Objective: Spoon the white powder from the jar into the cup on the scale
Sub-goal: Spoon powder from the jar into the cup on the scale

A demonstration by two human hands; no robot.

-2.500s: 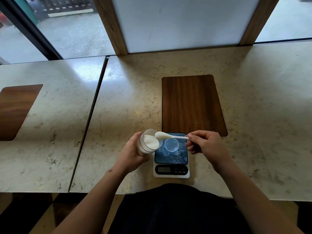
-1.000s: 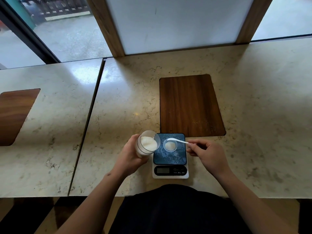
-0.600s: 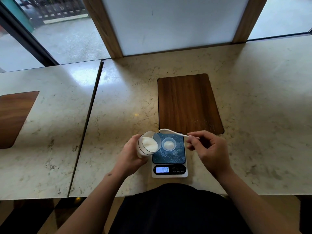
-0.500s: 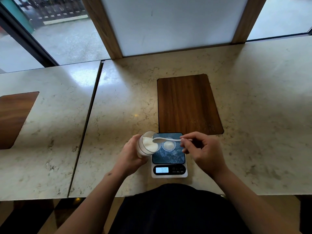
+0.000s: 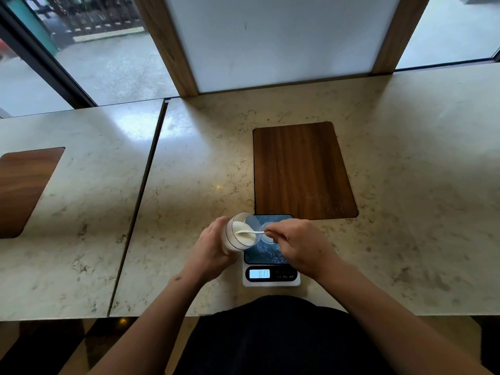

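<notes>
Jar [image 5: 238, 235] of white powder beside scale [image 5: 270, 277], display digits blurred

Two hands [image 5: 213, 247] [image 5: 300, 246], one jar [image 5: 239, 234], one spoon [image 5: 250, 232], one cup [image 5: 266, 235], one scale [image 5: 270, 276], two wooden panels [image 5: 300, 171] [image 5: 21, 185], two marble tabletops [image 5: 405, 185] [image 5: 81, 212].

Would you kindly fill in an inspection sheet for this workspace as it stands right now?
Surface: marble-look counter with an inlaid wood panel; a seam separates a second counter section on the left.
Job's things: jar of white powder tilted toward the scale; white spoon with its bowl in the jar; small clear cup on the scale platform, partly hidden; display lit, digits unclear.
Clutter: nothing seen.
Grip: left hand wraps the jar; right hand pinches the spoon handle.
Cables: nothing seen.
Surroundings: windows and a white wall panel between wooden posts.
</notes>
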